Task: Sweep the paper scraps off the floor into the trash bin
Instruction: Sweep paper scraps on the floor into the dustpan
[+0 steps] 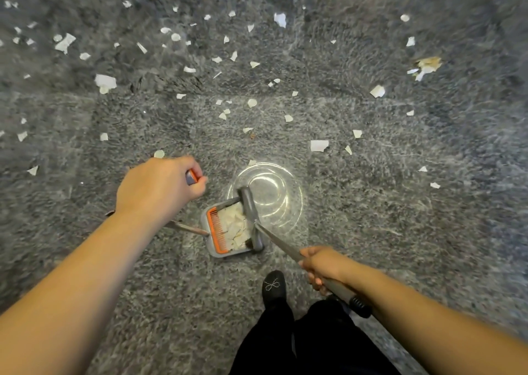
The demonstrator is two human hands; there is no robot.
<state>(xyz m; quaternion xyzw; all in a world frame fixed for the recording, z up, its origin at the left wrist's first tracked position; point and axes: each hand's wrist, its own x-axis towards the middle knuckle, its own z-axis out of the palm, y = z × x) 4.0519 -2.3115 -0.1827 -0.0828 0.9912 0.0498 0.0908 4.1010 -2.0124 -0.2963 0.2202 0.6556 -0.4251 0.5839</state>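
Down on the grey speckled floor [371, 217], white paper scraps [105, 81] lie scattered mostly ahead of both hands, well apart from them. Left hand [160, 187] is curled round the orange-tipped top of the dustpan handle [192, 177]. Right hand [323, 266] grips the broom pole [281, 243], whose grey head [251, 217] rests at the pan's open edge. Between the hands, the dustpan [210, 243] holds a heap of scraps beside its orange comb [217, 230].

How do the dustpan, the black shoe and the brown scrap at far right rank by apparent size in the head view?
1. dustpan
2. black shoe
3. brown scrap, though it lies farther away, so its true size is unsure.
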